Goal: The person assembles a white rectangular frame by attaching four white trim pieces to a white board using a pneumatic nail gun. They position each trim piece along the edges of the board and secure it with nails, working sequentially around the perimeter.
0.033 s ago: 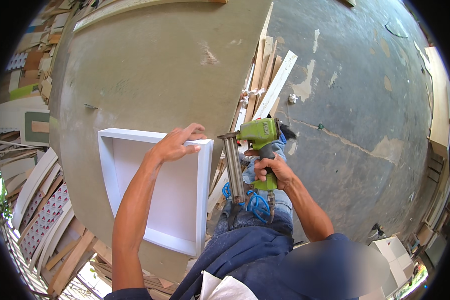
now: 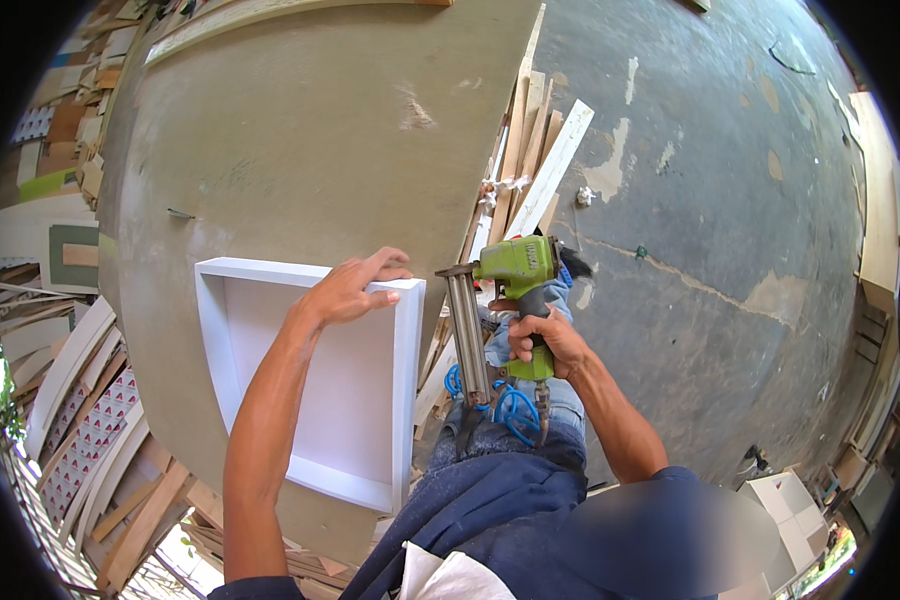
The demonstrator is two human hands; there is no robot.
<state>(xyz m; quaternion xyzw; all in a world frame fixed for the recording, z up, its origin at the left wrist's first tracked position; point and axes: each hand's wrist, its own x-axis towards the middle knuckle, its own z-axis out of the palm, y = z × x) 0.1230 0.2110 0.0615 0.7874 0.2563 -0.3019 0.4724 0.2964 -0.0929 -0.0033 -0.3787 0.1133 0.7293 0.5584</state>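
Note:
A shallow white box (image 2: 330, 470) with low walls and a flat panel, like a drawer, lies on the worktable at my left. My left hand (image 2: 348, 288) straddles its far wall near the right corner, thumb inside the rim and fingers over the outside, gripping it. In my right hand (image 2: 548, 340) is a green pneumatic nail gun (image 2: 515, 262), held by its black grip to the right of the box. The gun's long metal magazine (image 2: 467, 335) points down toward my body. A blue air hose (image 2: 515, 415) coils below the handle.
The brown worktable (image 2: 310, 150) carries a long wooden strip (image 2: 270, 30) at its far edge. Beside it, scrap wood strips (image 2: 545, 165) lie by the grey concrete floor (image 2: 710, 200). Stacked boards (image 2: 90, 430) fill the left side; a cardboard box (image 2: 785, 515) stands at lower right.

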